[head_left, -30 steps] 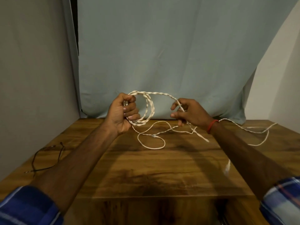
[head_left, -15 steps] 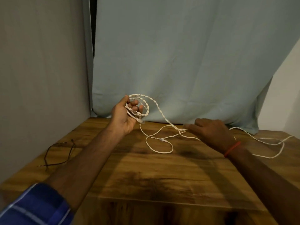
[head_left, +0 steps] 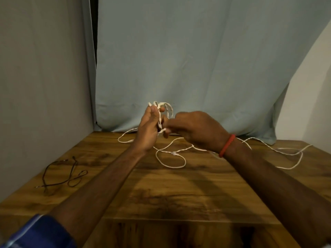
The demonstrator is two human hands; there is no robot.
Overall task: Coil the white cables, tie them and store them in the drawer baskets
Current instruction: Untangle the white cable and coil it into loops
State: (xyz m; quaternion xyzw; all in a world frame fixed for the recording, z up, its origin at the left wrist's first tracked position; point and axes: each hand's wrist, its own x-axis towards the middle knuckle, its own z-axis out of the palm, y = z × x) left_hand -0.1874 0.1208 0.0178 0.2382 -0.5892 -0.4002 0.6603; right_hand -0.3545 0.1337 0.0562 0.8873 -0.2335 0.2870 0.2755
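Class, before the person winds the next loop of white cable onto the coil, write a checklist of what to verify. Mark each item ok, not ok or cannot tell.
1. Coil secured: ok. The left hand grips loops of the white twisted cable.
2. Next length in hand: ok. The right hand pinches the cable beside the coil.
3. Remaining cable free of knots: cannot tell. It lies in crossing loops on the wooden table.
4. Thin black cord clear of the cable: ok. It lies apart at the table's left.
5. Drawer baskets ready: cannot tell. None are in view.
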